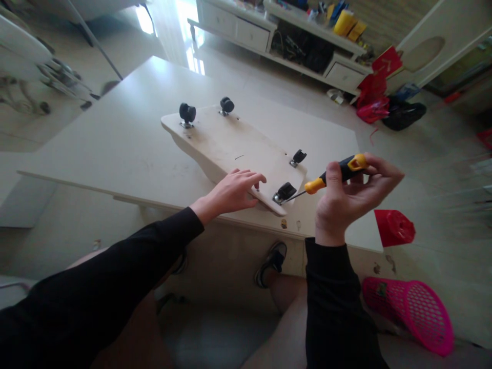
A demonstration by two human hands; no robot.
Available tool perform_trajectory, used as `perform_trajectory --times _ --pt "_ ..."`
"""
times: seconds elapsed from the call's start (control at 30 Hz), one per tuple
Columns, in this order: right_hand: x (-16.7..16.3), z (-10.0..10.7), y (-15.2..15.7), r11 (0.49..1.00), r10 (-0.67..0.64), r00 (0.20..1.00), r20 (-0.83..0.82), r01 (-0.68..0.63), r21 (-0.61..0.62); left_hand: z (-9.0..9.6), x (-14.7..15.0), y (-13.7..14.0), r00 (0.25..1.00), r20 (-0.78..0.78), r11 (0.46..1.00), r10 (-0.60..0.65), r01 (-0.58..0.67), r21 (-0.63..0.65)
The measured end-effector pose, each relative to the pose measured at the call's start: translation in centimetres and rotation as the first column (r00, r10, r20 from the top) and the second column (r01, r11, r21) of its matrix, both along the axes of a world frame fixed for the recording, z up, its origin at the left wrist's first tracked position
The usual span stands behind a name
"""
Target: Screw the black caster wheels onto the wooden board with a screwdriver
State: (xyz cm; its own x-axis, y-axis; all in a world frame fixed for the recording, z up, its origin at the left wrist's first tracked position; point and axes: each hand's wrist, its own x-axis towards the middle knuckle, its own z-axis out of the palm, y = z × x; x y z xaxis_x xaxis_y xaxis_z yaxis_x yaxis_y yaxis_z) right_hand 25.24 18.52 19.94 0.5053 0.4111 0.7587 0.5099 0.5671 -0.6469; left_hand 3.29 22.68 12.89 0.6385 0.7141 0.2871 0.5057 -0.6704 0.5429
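A pale board with black caster wheels, its wheels pointing up (226, 138), lies on a white table (126, 123). My right hand (346, 197) grips a yellow and black screwdriver (340, 172). The screwdriver's shaft slants down left, its tip at the metal base of the near right caster (284, 192). On the board's near edge rests my left hand (238, 189), fingers spread and slightly bent, just left of that caster. Another caster (298, 158) stands at the right end, and two more, a left caster (187, 114) and a far caster (226, 105), stand at the other end.
A white cabinet (246, 33) holding various items stands beyond the table. Red bags (372, 97) and a black bag (403, 115) lie on the floor at right. A pink basket (409, 312) lies tipped at lower right, near a red object (395, 227).
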Motion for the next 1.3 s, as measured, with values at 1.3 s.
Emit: perform_trajectory --times 1.3 --pt "2.7 -0.4 -0.9 0.932 0.307 0.95 -0.049 -0.311 -0.186 0.8 0.1 0.2 0.998 -0.058 0.997 -0.015 0.011 -0.072"
